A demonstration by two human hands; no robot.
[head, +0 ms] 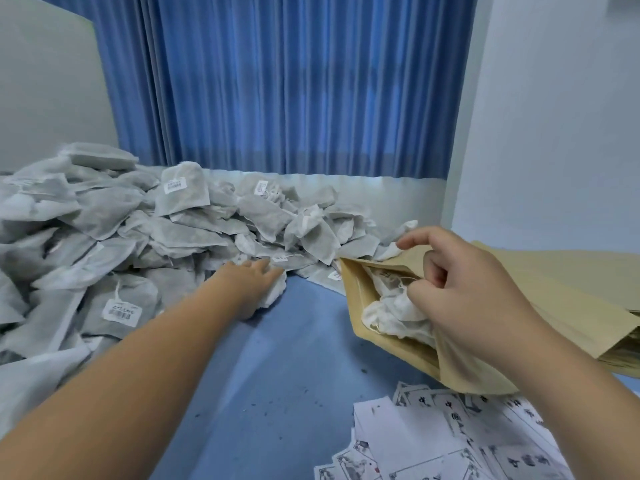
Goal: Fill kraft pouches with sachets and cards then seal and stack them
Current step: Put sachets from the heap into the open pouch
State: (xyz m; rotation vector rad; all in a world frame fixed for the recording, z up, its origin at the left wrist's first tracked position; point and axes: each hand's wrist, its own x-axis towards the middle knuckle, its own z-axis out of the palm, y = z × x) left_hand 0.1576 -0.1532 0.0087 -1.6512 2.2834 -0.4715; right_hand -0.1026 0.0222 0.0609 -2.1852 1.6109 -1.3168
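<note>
A big heap of grey-white sachets [145,223] with barcode tags covers the left and back of the blue table. My left hand [254,284] reaches to the heap's near edge and closes on a white sachet [275,292]. My right hand [460,289] holds a kraft pouch [360,299] open by its upper lip, mouth tilted to the left. White sachets [391,311] show inside the pouch. A loose spread of printed cards [446,441] lies at the lower right.
A stack of flat kraft pouches [568,292] lies at the right, behind my right hand. Bare blue table surface [277,375] stretches between my arms. A blue curtain [287,84] hangs behind the table, and a white wall stands on the right.
</note>
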